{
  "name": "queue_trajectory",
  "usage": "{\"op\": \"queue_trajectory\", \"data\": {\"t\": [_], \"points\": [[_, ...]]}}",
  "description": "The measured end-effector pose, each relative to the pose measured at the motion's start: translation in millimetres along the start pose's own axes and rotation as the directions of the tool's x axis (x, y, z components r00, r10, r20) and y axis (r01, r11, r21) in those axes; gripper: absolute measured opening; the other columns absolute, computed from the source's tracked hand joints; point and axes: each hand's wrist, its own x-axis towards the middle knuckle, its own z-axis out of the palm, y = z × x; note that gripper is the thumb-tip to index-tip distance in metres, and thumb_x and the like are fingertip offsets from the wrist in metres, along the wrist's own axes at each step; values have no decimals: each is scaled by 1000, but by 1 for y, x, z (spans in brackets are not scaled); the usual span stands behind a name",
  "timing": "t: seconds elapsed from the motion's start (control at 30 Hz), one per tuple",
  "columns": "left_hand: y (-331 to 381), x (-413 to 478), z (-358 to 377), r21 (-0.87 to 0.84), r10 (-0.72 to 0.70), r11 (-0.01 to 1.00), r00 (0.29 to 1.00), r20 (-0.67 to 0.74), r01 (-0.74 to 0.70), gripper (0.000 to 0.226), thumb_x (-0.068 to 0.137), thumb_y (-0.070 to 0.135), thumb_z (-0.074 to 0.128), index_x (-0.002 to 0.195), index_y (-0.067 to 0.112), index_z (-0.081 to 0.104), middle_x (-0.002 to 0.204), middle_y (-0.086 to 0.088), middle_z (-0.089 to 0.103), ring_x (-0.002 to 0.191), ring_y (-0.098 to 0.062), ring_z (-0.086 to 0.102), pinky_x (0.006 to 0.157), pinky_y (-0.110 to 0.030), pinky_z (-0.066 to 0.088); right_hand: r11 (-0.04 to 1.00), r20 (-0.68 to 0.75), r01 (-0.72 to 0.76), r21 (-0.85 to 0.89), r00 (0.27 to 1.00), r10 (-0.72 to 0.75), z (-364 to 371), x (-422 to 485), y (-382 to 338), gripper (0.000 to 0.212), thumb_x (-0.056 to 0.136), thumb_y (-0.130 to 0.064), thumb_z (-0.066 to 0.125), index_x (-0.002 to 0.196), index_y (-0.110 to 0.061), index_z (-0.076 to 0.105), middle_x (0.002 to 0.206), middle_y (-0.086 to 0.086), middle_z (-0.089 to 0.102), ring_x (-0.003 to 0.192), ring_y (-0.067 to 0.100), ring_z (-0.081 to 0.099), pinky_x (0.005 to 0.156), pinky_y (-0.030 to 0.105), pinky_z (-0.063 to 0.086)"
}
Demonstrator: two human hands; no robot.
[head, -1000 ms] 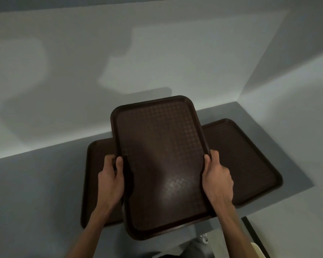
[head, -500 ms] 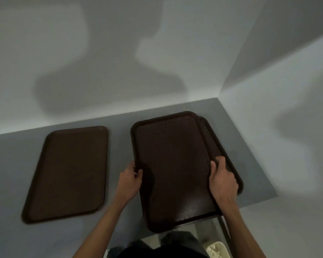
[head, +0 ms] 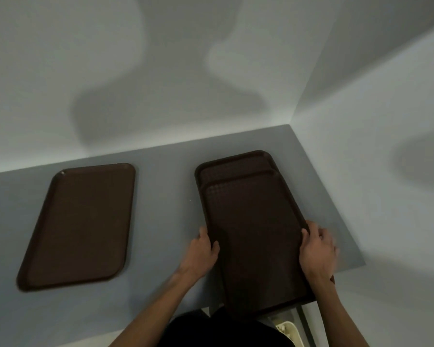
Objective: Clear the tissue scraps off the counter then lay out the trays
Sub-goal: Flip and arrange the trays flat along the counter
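I hold a dark brown tray (head: pixel 253 236) by its long sides, my left hand (head: pixel 203 249) on the left rim and my right hand (head: pixel 316 249) on the right rim. Its near end juts past the counter's front edge. Under it lies a second brown tray (head: pixel 236 165), with only its far end showing. A third brown tray (head: pixel 80 226) lies flat on the left part of the grey counter (head: pixel 166 209). No tissue scraps are visible on the counter.
White walls meet in a corner at the counter's far right. The counter ends at the right just past my right hand. A pale bin (head: pixel 290 330) shows below the counter's front edge, and my dark clothing fills the bottom middle.
The held tray has come toward me, baring the far end of the tray beneath. The view shifted right earlier, bringing the left tray fully into sight.
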Motion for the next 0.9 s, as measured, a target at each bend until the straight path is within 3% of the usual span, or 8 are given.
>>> {"op": "queue_trajectory", "data": {"t": [0.13, 0.3, 0.5, 0.6, 0.7, 0.8, 0.9], "points": [[7, 5, 14, 102, -12, 995, 1000, -26, 15, 40, 106, 35, 45, 133, 8, 32, 114, -16, 69, 97, -32, 71, 83, -46, 59, 998, -1, 52, 32, 999, -52, -1, 8, 6, 30, 110, -37, 44, 135, -25, 54, 115, 12, 48, 103, 35, 52, 90, 52, 50], [19, 3, 16, -5, -74, 997, 996, -51, 74, 58, 108, 30, 37, 158, 12, 14, 131, -23, 61, 113, -40, 63, 93, -44, 50, 995, 75, 80, 67, 994, -85, -5, 22, -11, 35, 113, -41, 31, 143, -29, 44, 113, 14, 62, 93, 38, 65, 76, 48, 56], [31, 19, 17, -8, -100, 995, 989, -110, 100, 68, 108, 23, 33, 163, 14, -5, 156, -17, 41, 130, -38, 54, 101, -44, 48, 996, 125, 58, 71, 990, -67, -1, 38, -24, 36, 112, -46, 24, 142, -33, 39, 105, 11, 65, 88, 36, 66, 73, 51, 58], [32, 32, 9, 10, -154, 988, 983, -100, 156, 67, 108, 22, 32, 163, 13, -5, 149, -18, 48, 124, -37, 60, 94, -40, 48, 996, 148, 64, 69, 986, -74, 1, 49, -34, 34, 112, -47, 23, 141, -34, 36, 103, 10, 62, 83, 35, 65, 73, 51, 57], [22, 48, 7, 177, -194, 962, 977, -94, 208, 65, 110, 20, 29, 162, 2, -4, 159, -20, 39, 121, -31, 63, 100, -43, 51, 998, 172, 42, 46, 984, -50, 2, 59, -44, 37, 111, -51, 21, 145, -41, 32, 107, 9, 59, 87, 38, 66, 75, 53, 54], [27, 50, 10, 217, -208, 949, 972, -106, 227, 66, 111, 26, 27, 160, -2, -8, 137, -22, 59, 115, -35, 66, 99, -48, 50, 999, 176, 34, 37, 984, -40, 5, 61, -48, 39, 110, -54, 18, 144, -42, 33, 108, 8, 59, 88, 39, 67, 75, 53, 53], [25, 55, 13, 297, -171, 934, 977, -126, 201, 65, 111, 27, 27, 159, -4, -5, 124, -20, 66, 108, -36, 69, 96, -49, 53, 999, 191, 31, 32, 981, -36, 12, 65, -48, 35, 110, -53, 19, 131, -33, 38, 104, 9, 60, 87, 39, 66, 73, 52, 55]]}}
